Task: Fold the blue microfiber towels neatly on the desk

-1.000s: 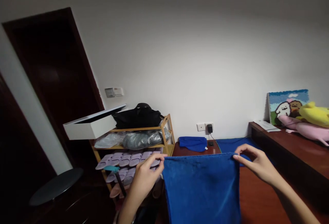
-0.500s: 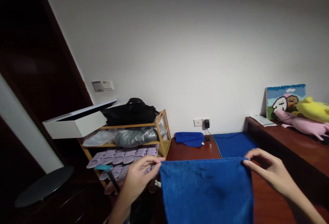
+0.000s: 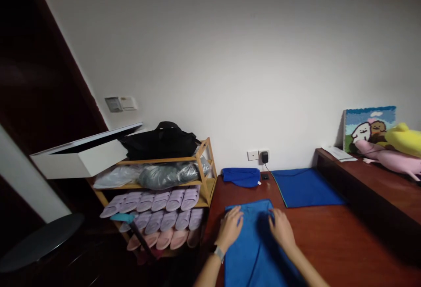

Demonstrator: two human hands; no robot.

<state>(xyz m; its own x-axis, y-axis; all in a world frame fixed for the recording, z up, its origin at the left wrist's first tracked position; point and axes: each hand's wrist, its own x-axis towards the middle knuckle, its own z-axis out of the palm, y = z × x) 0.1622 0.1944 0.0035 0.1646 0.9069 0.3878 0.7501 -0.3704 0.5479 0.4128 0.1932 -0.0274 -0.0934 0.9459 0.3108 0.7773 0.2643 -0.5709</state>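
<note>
A blue cloth (image 3: 251,234) lies on the reddish-brown wooden table (image 3: 332,234), a little wrinkled, its near end cut off by the frame. My left hand (image 3: 230,227) rests on its left part near the far edge, fingers bent and slightly apart, a band on the wrist. On the right side of the cloth is my right hand (image 3: 282,230), fingers spread and curved down to the fabric. Neither hand pinches the cloth. Behind it sits a folded blue cloth (image 3: 241,177) with a white tag, and a flat blue cloth (image 3: 305,187) lies at the back right.
A wooden rack (image 3: 205,168) at left holds slippers (image 3: 161,199), plastic-wrapped items, a black bag (image 3: 161,143) and a white box (image 3: 82,159). A plug (image 3: 265,157) with a cable is at the wall. Plush toys (image 3: 390,157) and papers (image 3: 340,153) sit on the raised ledge.
The blue cloth, earlier held up by its top corners, now lies on the table. Both hands have let go of the corners, come closer together and rest on it. The view has shifted slightly.
</note>
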